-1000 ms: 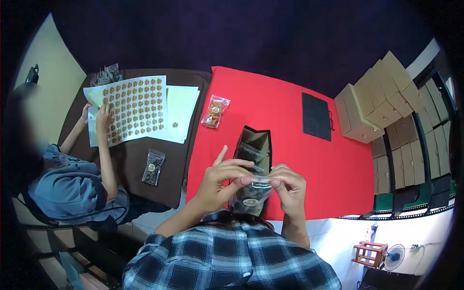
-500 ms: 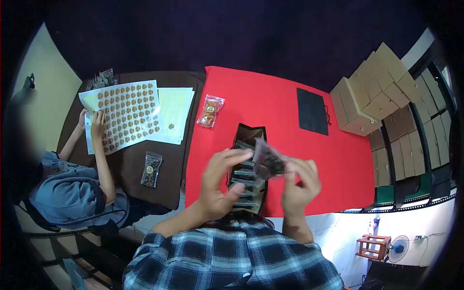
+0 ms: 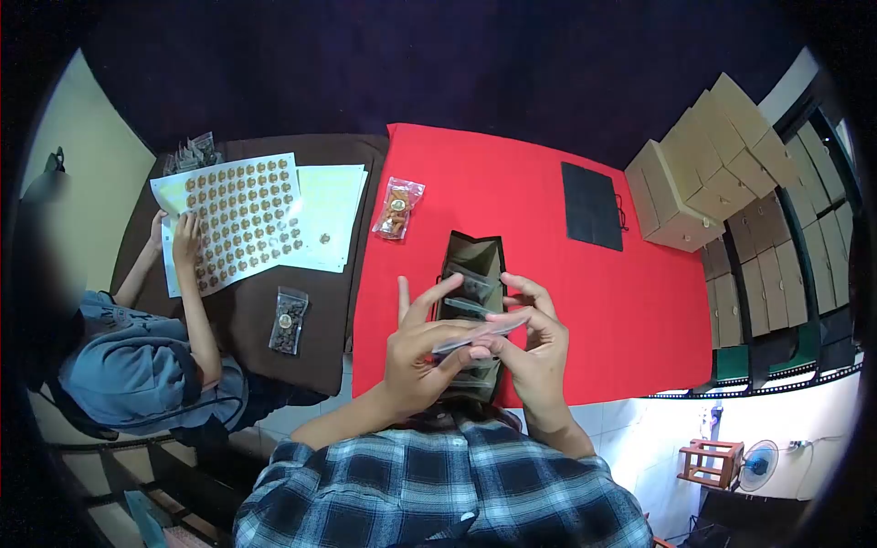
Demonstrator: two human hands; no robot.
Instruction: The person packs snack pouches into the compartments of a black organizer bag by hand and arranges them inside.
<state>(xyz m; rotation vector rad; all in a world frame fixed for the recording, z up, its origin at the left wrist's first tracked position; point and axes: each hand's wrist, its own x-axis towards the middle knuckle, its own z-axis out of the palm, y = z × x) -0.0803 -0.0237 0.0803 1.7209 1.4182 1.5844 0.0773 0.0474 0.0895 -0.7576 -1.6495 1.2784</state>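
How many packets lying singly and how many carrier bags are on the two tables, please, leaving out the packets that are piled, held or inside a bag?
Single packets: 2 (orange-brown packet, dark packet)
Carrier bags: 2 (open bag, flat black bag)
Total: 4

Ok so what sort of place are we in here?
Likely a small packing room: a co-worker handles a sheet of round stickers, clear pouches stand in an open bag, and cardboard boxes are stacked beside the red table.
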